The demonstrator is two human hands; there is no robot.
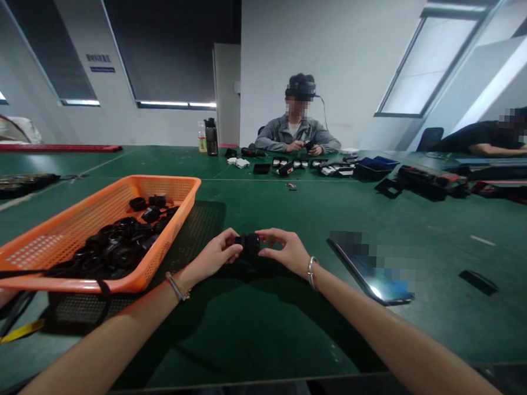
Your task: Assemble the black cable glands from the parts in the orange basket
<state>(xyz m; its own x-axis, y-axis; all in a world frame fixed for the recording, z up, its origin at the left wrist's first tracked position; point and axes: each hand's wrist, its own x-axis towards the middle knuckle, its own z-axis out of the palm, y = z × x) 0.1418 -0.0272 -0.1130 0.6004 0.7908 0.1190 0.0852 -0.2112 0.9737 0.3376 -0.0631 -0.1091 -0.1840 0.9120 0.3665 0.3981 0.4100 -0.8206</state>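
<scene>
Left hand: the left hand [215, 255] pinches the left end of a small black round part [248, 244], thumb and fingers closed on it.
Right hand: the right hand [287, 250] grips the same part from the right, fingertips closed on its other end.
Part's place: held between both hands just above the green table [257, 315], in front of the person and to the right of the orange basket [168, 239].
Basket: holds a heap of similar black round parts [120, 243]; it sits on a dark mesh tray.
Nearby: a phone [369, 274] lies face up to the right of the hands, apart from them.
Step in hand: judged from the two-ended grip, the piece is being fitted or twisted together.
Next move calls for: likely steady opposing turns or pressure with both ends kept aligned.
Others: a person in a grey jacket [297, 134] works at the far side.
</scene>
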